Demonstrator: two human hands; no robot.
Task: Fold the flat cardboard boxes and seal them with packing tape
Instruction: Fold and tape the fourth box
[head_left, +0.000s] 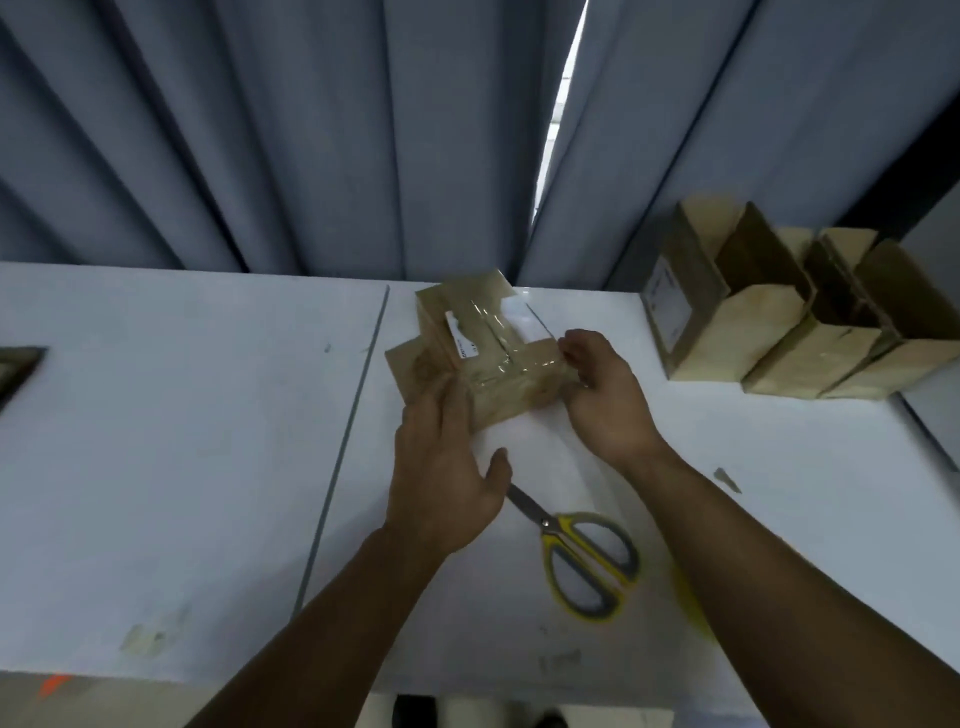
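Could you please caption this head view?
The left hand presses and the right hand grips a taped cardboard box; scissors lie nearby.

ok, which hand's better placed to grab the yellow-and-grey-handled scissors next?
Left, probably. The left hand lies open against the small taped cardboard box, its thumb beside the blade tip of the yellow-and-grey-handled scissors. The right hand is curled on the box's right edge.

The white table holds a taped box, yellow scissors and open boxes.

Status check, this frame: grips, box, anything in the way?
Left grip pressing box side; right grip pinching its taped end. Top seam taped. Scissors nearby, not blocking.
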